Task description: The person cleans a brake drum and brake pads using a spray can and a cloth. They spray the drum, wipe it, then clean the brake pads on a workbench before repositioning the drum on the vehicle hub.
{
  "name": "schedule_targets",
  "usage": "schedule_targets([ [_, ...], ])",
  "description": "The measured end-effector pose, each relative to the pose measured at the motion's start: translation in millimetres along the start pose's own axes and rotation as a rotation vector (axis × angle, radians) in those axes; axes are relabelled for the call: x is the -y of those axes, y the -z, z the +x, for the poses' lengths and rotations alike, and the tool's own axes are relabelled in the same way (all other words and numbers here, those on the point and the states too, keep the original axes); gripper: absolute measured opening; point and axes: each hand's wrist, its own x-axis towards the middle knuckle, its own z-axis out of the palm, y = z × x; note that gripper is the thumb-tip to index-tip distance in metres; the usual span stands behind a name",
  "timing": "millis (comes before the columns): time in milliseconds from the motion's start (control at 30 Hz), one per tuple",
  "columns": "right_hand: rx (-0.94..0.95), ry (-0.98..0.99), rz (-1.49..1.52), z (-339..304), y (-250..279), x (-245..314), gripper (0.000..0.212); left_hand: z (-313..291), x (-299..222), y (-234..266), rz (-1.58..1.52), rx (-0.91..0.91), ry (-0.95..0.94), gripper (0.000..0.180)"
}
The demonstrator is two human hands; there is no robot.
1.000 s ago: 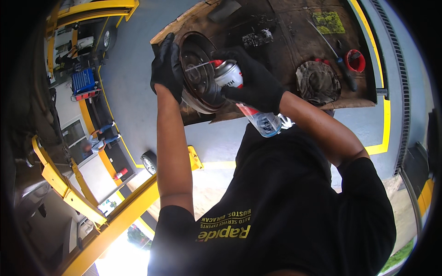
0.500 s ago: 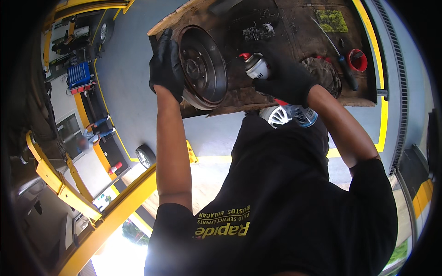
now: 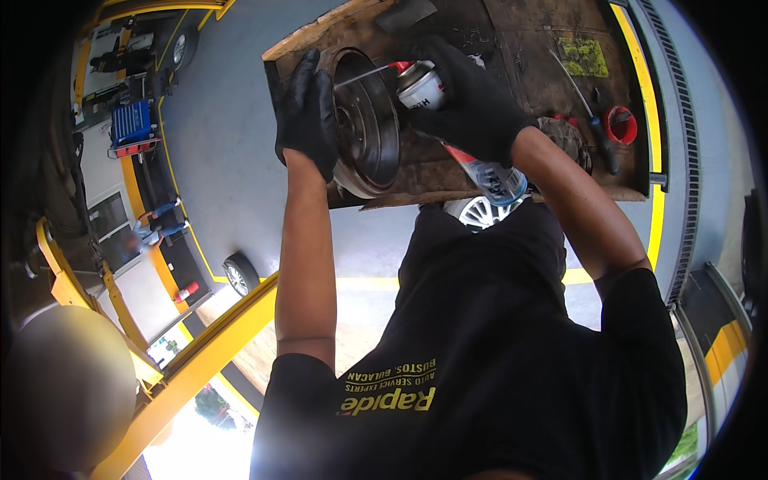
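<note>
A dark metal brake drum [image 3: 376, 128] stands on edge on the work surface, its hollow side facing right. My left hand [image 3: 308, 116], in a black glove, grips the drum's left side, fingers pointing away from me. In my black-gloved right hand [image 3: 472, 104] is a spray can [image 3: 420, 90], white, blue and red, tilted with its top toward the drum. A thin straw [image 3: 364, 77] runs from its red nozzle [image 3: 400, 66] across the drum's opening. Whether spray comes out, I cannot tell.
Brown, stained cardboard [image 3: 520, 44] covers the work surface. To the right lie a dirty rag [image 3: 570, 142], a long thin tool with a dark handle [image 3: 602, 140] and a red cup [image 3: 620, 126]. A yellow lift arm [image 3: 200, 352] crosses at lower left; a blurred round shape [image 3: 72, 388] is beside it.
My right hand has brought the spray can left and farther away from me, so its straw now reaches the drum. The drum and left hand sit slightly more to the right in view.
</note>
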Motion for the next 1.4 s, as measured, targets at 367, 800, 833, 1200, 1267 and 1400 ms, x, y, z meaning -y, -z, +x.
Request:
schedule_targets([
  [367,0.321,-0.112,0.533,3.4,-16.4,-9.1,0.073,-1.4,-0.5,9.8,0.122,-0.028,-0.054,0.036],
  [800,0.528,-0.069,-0.129,38.7,15.5,28.2,0.075,-23.9,12.3,1.9,0.116,-0.005,0.034,0.043],
  [833,0.397,-0.106,0.029,52.1,21.9,34.6,0.077,-27.1,11.5,2.3,0.039,-0.005,0.073,0.044],
  [1200,0.407,0.410,-0.284,250.0,-120.7,19.7,0.078,-37.5,-93.7,-33.1,0.054,0.123,0.115,0.073],
  [1267,0.538,0.258,-0.198,249.0,-131.7,11.5,0.082,-25.7,-105.2,-43.0,0.065,0.177,0.128,0.073],
  [1400,0.675,0.209,-0.264,252.9,-130.5,-5.3,0.093,-9.1,-109.2,-51.9,0.059,0.245,0.155,0.071],
])
